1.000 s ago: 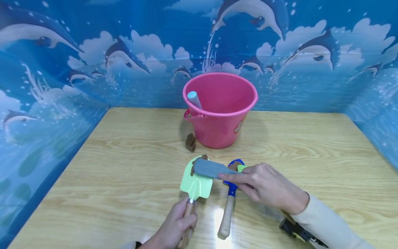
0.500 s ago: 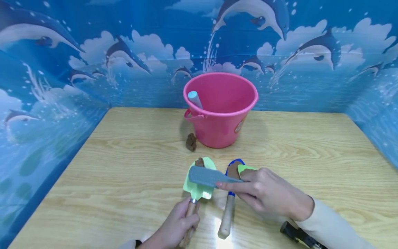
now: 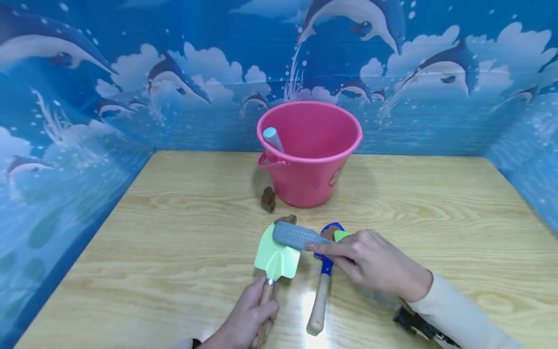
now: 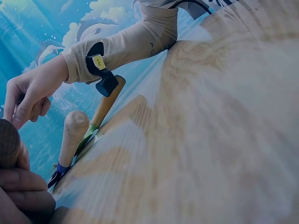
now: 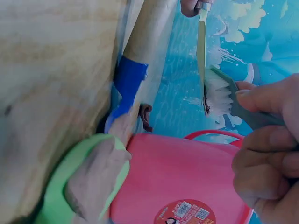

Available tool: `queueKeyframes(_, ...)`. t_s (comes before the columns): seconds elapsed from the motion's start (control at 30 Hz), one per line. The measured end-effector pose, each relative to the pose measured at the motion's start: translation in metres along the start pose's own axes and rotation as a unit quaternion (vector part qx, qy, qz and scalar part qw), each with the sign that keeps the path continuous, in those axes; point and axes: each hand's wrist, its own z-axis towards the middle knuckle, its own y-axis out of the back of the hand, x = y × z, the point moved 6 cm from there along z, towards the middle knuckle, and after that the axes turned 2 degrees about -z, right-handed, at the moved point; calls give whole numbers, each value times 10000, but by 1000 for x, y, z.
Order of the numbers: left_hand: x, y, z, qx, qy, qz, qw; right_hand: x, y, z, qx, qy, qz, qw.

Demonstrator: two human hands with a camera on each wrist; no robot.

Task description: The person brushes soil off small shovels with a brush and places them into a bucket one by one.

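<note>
My left hand [image 3: 253, 312] grips the wooden handle of a light green hand shovel [image 3: 267, 254], its blade angled away over the table. In my right hand [image 3: 372, 261] is a grey-blue scrub brush [image 3: 296, 236], laid across the far part of that blade. White bristles [image 5: 218, 95] press against the blade in the right wrist view. Brown clay-like stuff [image 3: 287, 219] sits at the blade's tip, beyond the brush. Beneath the right hand lies a blue hand shovel [image 3: 321, 303] with brown stuff on its blade. A bright green shovel [image 5: 56, 200], also carrying brown stuff, is mostly hidden by that hand.
A pink bucket [image 3: 305, 182] stands behind the shovels, with a light blue handle [image 3: 272, 139] leaning inside it. Left of its base lies a brown lump [image 3: 268, 199]. Dolphin-printed sheeting [image 3: 218, 111] borders the table at the back and sides.
The brush drew back toward the shovel's handle, then slid forward to the blade's far end. The brown stuff has moved out to the tip. The left hand keeps its grip.
</note>
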Motion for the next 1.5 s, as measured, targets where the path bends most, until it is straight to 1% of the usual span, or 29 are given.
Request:
queueKeyframes(0.03, 0, 0, 0, 18, 21, -39, 10000, -3, 1, 0, 22, -104, 75, 9999)
queueKeyframes(0.1, 1, 0, 0, 52, 51, -91, 9999, -9, 3, -1, 9, -310, -15, 9995)
queueKeyframes(0.17, 1, 0, -1, 98, 80, -146, 9998, -18, 5, -2, -37, -659, -217, 9976)
queueKeyframes(0.23, 1, 0, -2, 128, 45, -120, 9998, -26, 5, -5, 52, -1009, -239, 9946)
queueKeyframes(0.27, 2, -1, -3, 162, 65, -210, 9996, -29, 5, -6, 117, -1140, -254, 9931)
queueKeyframes(0.33, 2, 0, -4, 152, 40, -257, 9995, -32, 3, -7, 257, -1321, -76, 9909)
queueKeyframes(0.4, 1, 1, -4, 127, 1, -313, 9994, -30, 0, -7, 392, -1294, 214, 9906)
queueKeyframes(0.47, 0, 0, -4, 120, -5, -454, 9989, -26, -2, -4, 412, -1135, 270, 9923)
queueKeyframes(0.5, 0, 0, -3, 96, -28, -422, 9991, -23, -3, -3, 434, -998, 252, 9937)
queueKeyframes(0.6, 0, 0, -2, 126, 96, -541, 9984, -13, -5, -1, 566, -445, -30, 9974)
queueKeyframes(0.7, 0, 5, 1, -18, 184, -404, 9990, -2, -4, -2, 670, 182, -352, 9970)
queueKeyframes(0.77, -1, 9, 3, -144, 247, -245, 9993, 4, 1, -3, 591, 513, -517, 9956)
queueKeyframes(0.87, -3, 13, 5, -252, 245, -3, 9994, 7, 7, -4, 530, 758, -508, 9944)
queueKeyframes(0.93, -3, 13, 5, -234, 261, 56, 9994, 7, 11, -5, 559, 851, -423, 9939)
queueKeyframes(1.0, -3, 13, 5, -204, 234, 22, 9995, 5, 14, -6, 612, 881, -204, 9940)
queueKeyframes(1.07, -4, 12, 5, -190, 164, -34, 9997, 1, 18, -6, 663, 769, 111, 9948)
queueKeyframes(1.1, -4, 13, 5, -197, 151, -57, 9997, -2, 20, -6, 679, 633, 352, 9951)
queueKeyframes(1.13, -3, 13, 5, -207, 127, -94, 9997, -6, 22, -5, 669, 470, 605, 9948)
queueKeyframes(1.2, -2, 13, 4, -214, 120, -178, 9995, -14, 25, -5, 629, -23, 1138, 9915)
queueKeyframes(1.23, -2, 13, 4, -208, 109, -179, 9996, -18, 26, -5, 602, -281, 1414, 9877)
queueKeyframes(1.3, -1, 13, 4, -232, 116, -70, 9996, -22, 23, -5, 592, -747, 1991, 9753)
queueKeyframes(1.37, -1, 11, 3, -263, 48, 131, 9996, -20, 17, -4, 606, -1041, 2439, 9623)
queueKeyframes(1.43, -2, 9, 2, -316, -35, 347, 9989, -14, 9, -1, 667, -1225, 2760, 9510)
queueKeyframes(1.47, -2, 8, 1, -340, -61, 414, 9985, -12, 5, 0, 659, -1302, 2878, 9465)
queueKeyframes(1.5, -1, 7, 1, -359, -68, 443, 9983, -10, 3, 1, 616, -1360, 2933, 9443)
